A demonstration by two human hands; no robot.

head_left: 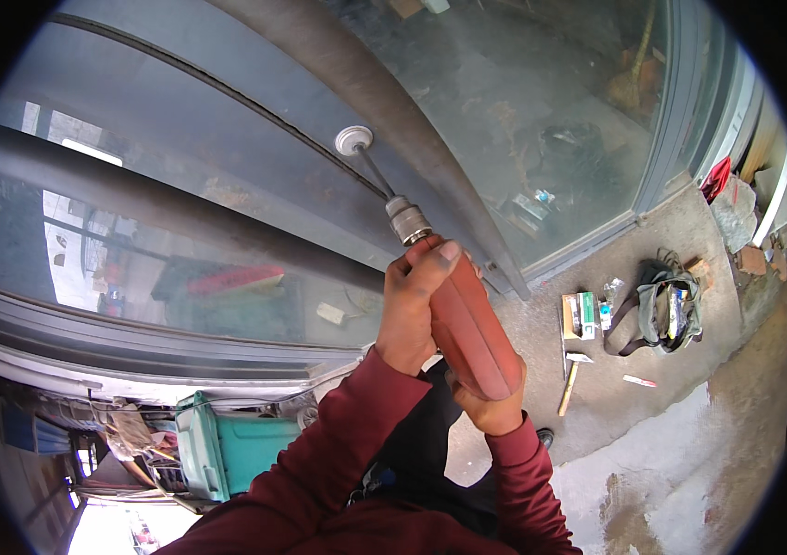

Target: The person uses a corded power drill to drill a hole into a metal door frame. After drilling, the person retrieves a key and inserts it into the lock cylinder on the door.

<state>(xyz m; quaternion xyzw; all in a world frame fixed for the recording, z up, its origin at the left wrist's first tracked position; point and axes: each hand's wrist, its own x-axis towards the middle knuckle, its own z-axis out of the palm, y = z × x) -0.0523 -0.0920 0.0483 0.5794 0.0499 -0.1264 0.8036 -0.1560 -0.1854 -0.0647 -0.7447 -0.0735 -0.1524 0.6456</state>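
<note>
Both my hands hold a red power drill (475,324) that points up and away toward a grey metal door (296,88). My left hand (412,310) is wrapped round the drill's front part, thumb on top, just behind the metal chuck (406,218). Lower down, my right hand (495,409) grips the rear end from below; most of its fingers are hidden by the body. From the chuck a thin shaft (375,172) runs to a round, pale metal disc (353,141) at the door's face. Whether the disc is fixed to the shaft or to the door I cannot tell.
Long dark bars (180,199) cross the glazed doors. On the concrete at right lie a hammer (571,379), a small green and white box (579,315), an open tool bag (666,310) and a red and white thin item (639,380). A green bin (236,449) stands lower left.
</note>
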